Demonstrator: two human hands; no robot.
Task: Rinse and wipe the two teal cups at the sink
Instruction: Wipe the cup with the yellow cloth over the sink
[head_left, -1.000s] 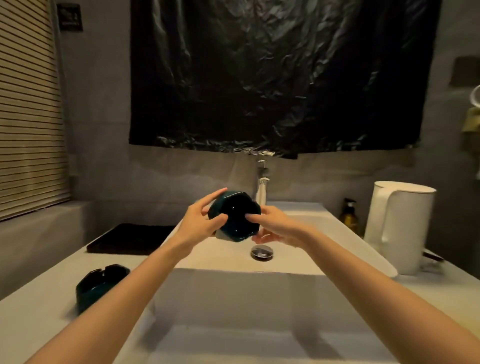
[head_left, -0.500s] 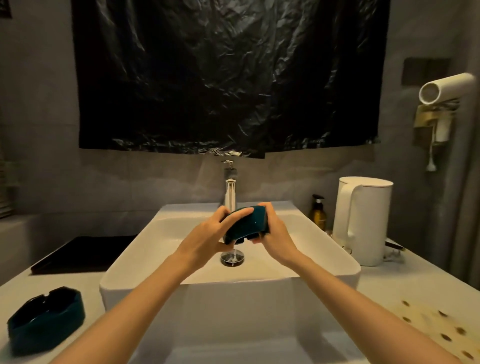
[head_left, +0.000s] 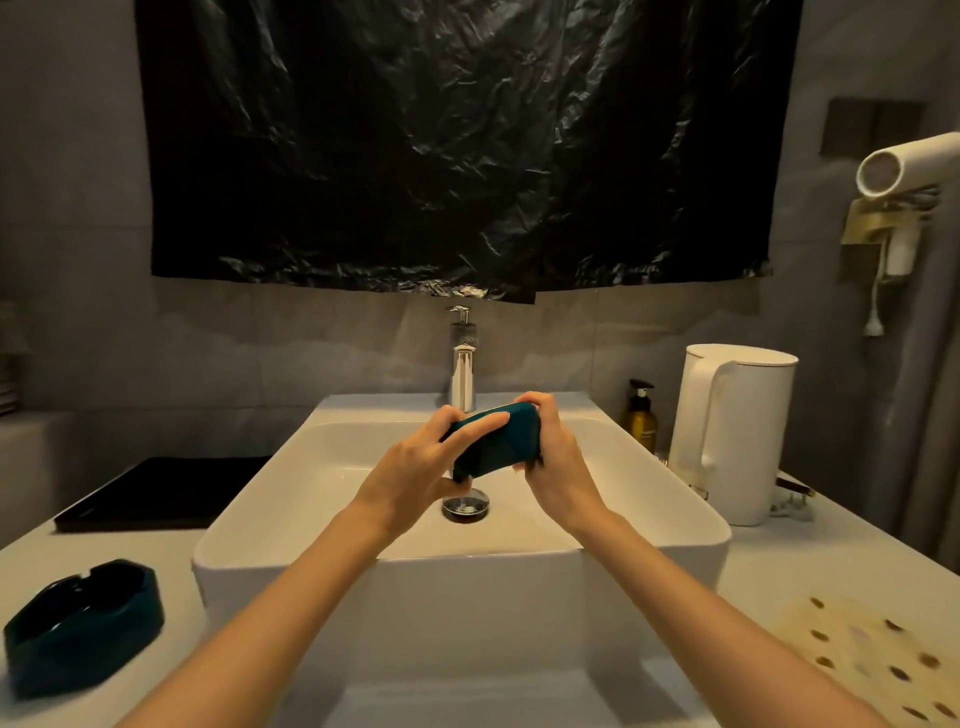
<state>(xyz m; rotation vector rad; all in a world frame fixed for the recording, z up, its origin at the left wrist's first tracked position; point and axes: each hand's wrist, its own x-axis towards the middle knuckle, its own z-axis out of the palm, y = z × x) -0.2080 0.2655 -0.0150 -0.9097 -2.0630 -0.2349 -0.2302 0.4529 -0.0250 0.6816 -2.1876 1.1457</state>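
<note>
Over the sink basin, left hand and right hand grip a teal cup between them; second teal cup sits near-left on the counter.

Glossy teal cup; chrome faucet; crinkled plastic sheet.

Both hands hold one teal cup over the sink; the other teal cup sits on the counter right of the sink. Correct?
No. The head view shows the other teal cup on the counter left of the sink. The rest holds.
</note>
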